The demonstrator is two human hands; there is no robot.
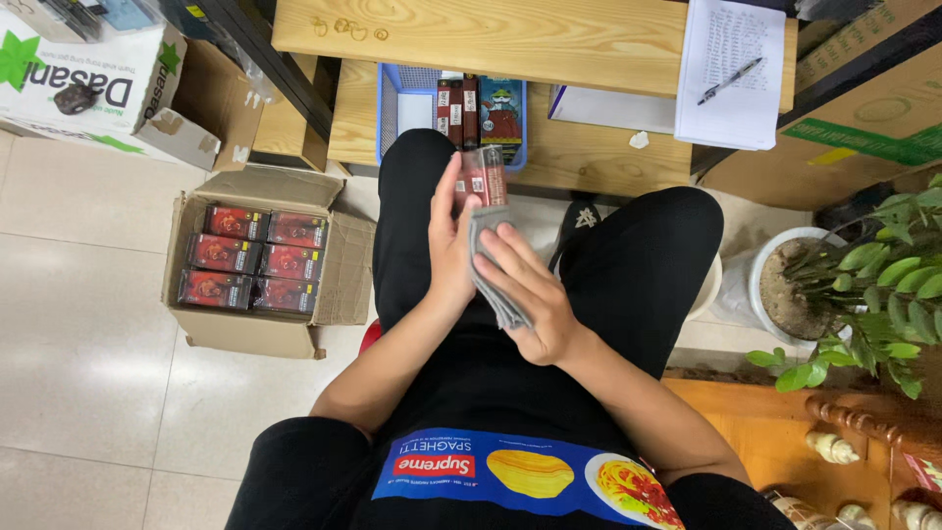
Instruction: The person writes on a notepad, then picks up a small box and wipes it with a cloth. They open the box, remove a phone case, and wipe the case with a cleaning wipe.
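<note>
Left fingers [453, 196] curled round the near edge of a small red box [482, 178] in clear wrap, pinching it upright above the lap, dead centre of view. Left hand [449, 245] clamped, thumb side hidden behind the pack. Right hand [530, 294] at 5 o'clock of the box, fingers pressed together and flat on a grey cloth [491, 270], the cloth sandwiched between both hands and touching the box's lower end.

Judging by the look: light, stiff little carton, glossy film catching glare, so probably slippery under bare skin; corners likely to dent if squeezed hard. Best hold looks like the long narrow edges, as now, leaving the broad face free. Cloth soft, limp, folding over itself, easy to bunch.

Outward now. At 12 o'clock, a blue basket [391, 108] with more of the same packs standing on end, set on a lower wooden shelf [589, 157]. Above that, a pale wooden tabletop [491, 34], with a sheet of paper [731, 93] and a pen [731, 80] at 1 o'clock. At 9 o'clock, an open cardboard carton [334, 285] on the floor, packed with red boxes laid flat in rows. At 10 o'clock, a white printed box [88, 88]. At 3 o'clock, a potted plant [873, 294] in a white pot. Floor [78, 393] of pale glossy tile, reflections showing. Tight quarters, knees hard up against the furniture.
</note>
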